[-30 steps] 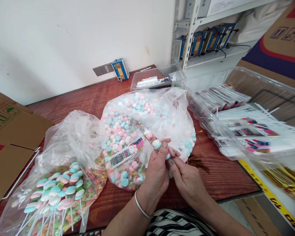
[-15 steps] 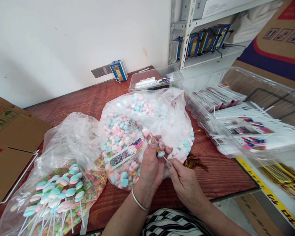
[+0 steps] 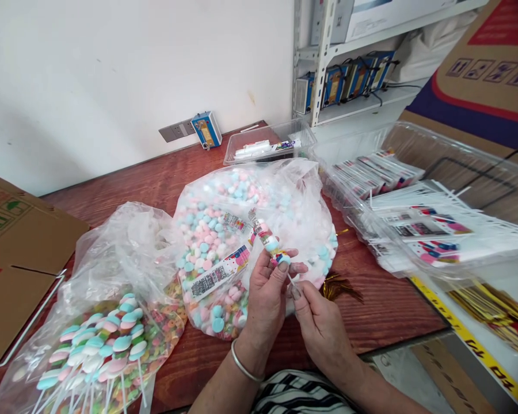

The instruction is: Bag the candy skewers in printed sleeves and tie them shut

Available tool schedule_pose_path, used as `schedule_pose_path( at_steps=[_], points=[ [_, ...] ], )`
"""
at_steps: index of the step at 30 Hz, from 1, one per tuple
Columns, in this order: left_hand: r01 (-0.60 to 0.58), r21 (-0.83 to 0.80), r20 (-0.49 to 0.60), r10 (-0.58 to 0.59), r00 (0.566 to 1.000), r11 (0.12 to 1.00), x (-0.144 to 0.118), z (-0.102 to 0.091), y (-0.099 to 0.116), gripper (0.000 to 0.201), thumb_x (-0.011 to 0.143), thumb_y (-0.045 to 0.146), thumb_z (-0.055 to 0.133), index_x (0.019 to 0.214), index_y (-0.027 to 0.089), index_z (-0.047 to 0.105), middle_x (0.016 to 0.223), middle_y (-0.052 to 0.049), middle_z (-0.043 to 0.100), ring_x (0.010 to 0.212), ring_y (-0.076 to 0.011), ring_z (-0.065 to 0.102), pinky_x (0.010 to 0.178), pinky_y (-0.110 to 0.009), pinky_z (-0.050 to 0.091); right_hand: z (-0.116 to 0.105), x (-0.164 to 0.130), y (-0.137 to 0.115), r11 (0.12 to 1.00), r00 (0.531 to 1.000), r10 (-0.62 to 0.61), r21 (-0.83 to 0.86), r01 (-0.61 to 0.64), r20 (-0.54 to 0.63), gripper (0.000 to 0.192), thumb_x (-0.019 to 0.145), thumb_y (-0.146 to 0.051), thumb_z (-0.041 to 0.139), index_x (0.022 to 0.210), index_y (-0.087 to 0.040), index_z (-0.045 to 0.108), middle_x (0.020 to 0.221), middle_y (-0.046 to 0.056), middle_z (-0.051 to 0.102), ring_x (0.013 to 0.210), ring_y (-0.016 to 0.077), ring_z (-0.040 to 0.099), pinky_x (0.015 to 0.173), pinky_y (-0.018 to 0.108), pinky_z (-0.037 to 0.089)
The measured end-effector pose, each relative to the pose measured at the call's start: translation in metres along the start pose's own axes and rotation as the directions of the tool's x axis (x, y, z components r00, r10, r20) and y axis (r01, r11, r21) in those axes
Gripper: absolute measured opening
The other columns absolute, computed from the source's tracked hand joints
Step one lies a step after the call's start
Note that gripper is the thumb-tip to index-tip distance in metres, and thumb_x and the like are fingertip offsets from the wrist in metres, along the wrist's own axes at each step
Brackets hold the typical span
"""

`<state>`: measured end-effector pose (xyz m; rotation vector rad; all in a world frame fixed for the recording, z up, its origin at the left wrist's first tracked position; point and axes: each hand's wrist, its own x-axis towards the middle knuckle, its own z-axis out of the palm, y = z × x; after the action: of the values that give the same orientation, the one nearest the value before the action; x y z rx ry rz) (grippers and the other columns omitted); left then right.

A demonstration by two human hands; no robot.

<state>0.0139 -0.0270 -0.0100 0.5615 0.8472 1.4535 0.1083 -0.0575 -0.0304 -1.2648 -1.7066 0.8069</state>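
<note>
My left hand (image 3: pixel 268 303) pinches the lower end of a candy skewer (image 3: pixel 267 240), a stick of pink, white and blue sweets inside a printed clear sleeve that slants up to the left. My right hand (image 3: pixel 320 323) grips the thin white stick just below the sweets. Both hands hover over the near edge of a big clear bag of pastel sweets (image 3: pixel 218 230). A loose printed sleeve (image 3: pixel 220 270) lies on that bag, left of my left hand.
A second clear bag (image 3: pixel 107 339) at the left holds several finished skewers. Gold twist ties (image 3: pixel 343 286) lie on the red wooden table (image 3: pixel 397 310). Clear trays of printed sleeves (image 3: pixel 418 224) sit right, a small tray (image 3: pixel 270 144) behind, cardboard (image 3: pixel 12 241) far left.
The skewer has slid a little further up into its sleeve, and my right hand now pinches the bare stick below it. Both hands stay in roughly the same place.
</note>
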Motion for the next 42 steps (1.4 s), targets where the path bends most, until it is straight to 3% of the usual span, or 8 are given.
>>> schedule_pose_path(
  at_steps=[5, 8, 11, 17, 26, 32, 38, 42],
  points=[
    [-0.013, 0.007, -0.058, 0.014, 0.998, 1.0, 0.003, 0.0, 0.003, 0.019, 0.082, 0.029, 0.069, 0.1, 0.02, 0.065, 0.092, -0.002, 0.07, 0.061, -0.0075, 0.061, 0.063, -0.021, 0.049, -0.004, 0.001, -0.001, 0.98, 0.985, -0.167, -0.119, 0.162, -0.034, 0.022, 0.099, -0.023, 0.037, 0.098, -0.02, 0.059, 0.083, 0.007, 0.068, 0.083, 0.021, 0.067, 0.07, 0.029, 0.052],
    [-0.064, 0.046, -0.036, 0.065, 0.997, 0.997, 0.005, -0.005, 0.004, 0.017, 0.083, 0.029, 0.068, 0.096, 0.019, 0.065, 0.085, -0.001, 0.067, 0.057, -0.0057, 0.055, 0.054, -0.017, 0.042, -0.018, 0.009, -0.001, 0.941, 0.969, -0.227, -0.279, 0.193, -0.095, 0.017, 0.097, -0.027, 0.046, 0.091, -0.019, 0.061, 0.078, 0.006, 0.066, 0.076, 0.021, 0.064, 0.069, 0.031, 0.05],
    [-0.002, 0.113, 0.01, 0.001, 1.0, 0.994, 0.002, -0.008, 0.002, 0.02, 0.083, 0.03, 0.067, 0.1, 0.019, 0.066, 0.079, 0.001, 0.063, 0.05, -0.0037, 0.045, 0.047, -0.016, 0.034, -0.028, 0.021, -0.001, 0.892, 0.938, -0.305, -0.393, 0.221, -0.164, 0.015, 0.096, -0.027, 0.051, 0.099, -0.017, 0.061, 0.085, 0.008, 0.067, 0.078, 0.021, 0.062, 0.07, 0.032, 0.049],
    [0.064, 0.312, 0.021, -0.075, 0.997, 0.948, -0.011, -0.007, -0.001, 0.041, 0.086, 0.038, 0.064, 0.124, 0.023, 0.061, 0.055, 0.007, 0.044, 0.049, -0.0072, 0.035, 0.046, -0.018, 0.03, -0.032, 0.033, 0.001, 0.781, 0.874, -0.472, -0.514, 0.355, -0.114, 0.013, 0.096, -0.019, 0.051, 0.1, -0.016, 0.063, 0.087, 0.01, 0.072, 0.083, 0.0213, 0.065, 0.078, 0.034, 0.048],
    [0.134, 0.332, 0.021, -0.149, 0.989, 0.934, -0.016, 0.001, 0.013, 0.041, 0.082, 0.035, 0.068, 0.121, 0.023, 0.064, 0.058, 0.005, 0.049, 0.052, -0.0095, 0.04, 0.05, -0.019, 0.035, -0.044, 0.033, 0.006, 0.618, 0.815, -0.575, -0.618, 0.486, 0.065, 0.014, 0.092, -0.014, 0.055, 0.103, -0.016, 0.064, 0.089, 0.009, 0.074, 0.081, 0.0208, 0.066, 0.077, 0.036, 0.044],
    [0.076, 0.246, -0.119, -0.048, 0.992, 0.966, -0.016, 0.001, 0.007, 0.045, 0.073, 0.025, 0.076, 0.117, 0.023, 0.068, 0.068, 0.001, 0.065, 0.073, -0.0179, 0.061, 0.068, -0.027, 0.048, -0.038, 0.033, 0.003, 0.605, 0.795, -0.604, -0.619, 0.501, 0.053, 0.007, 0.091, -0.013, 0.056, 0.091, -0.018, 0.062, 0.079, 0.005, 0.072, 0.073, 0.0182, 0.064, 0.073, 0.035, 0.043],
    [0.009, 0.229, -0.155, 0.027, 0.988, 0.973, -0.013, 0.002, 0.005, 0.039, 0.075, 0.02, 0.074, 0.113, 0.022, 0.07, 0.11, -0.005, 0.071, 0.109, -0.0211, 0.06, 0.09, -0.028, 0.047, -0.03, 0.029, 0.0, 0.629, 0.783, -0.622, -0.588, 0.509, 0.012, 0.007, 0.091, -0.013, 0.055, 0.092, -0.018, 0.06, 0.075, 0.004, 0.07, 0.07, 0.0175, 0.063, 0.072, 0.036, 0.043],
    [0.071, 0.168, -0.147, -0.046, 0.988, 0.983, -0.009, 0.002, -0.004, 0.037, 0.08, 0.029, 0.071, 0.116, 0.023, 0.068, 0.109, -0.004, 0.071, 0.101, -0.0172, 0.063, 0.088, -0.026, 0.048, -0.026, 0.033, 0.003, 0.653, 0.809, -0.587, -0.569, 0.5, 0.038, 0.012, 0.092, -0.013, 0.052, 0.086, -0.018, 0.06, 0.074, 0.005, 0.068, 0.07, 0.0182, 0.062, 0.072, 0.035, 0.042]
  ],
)
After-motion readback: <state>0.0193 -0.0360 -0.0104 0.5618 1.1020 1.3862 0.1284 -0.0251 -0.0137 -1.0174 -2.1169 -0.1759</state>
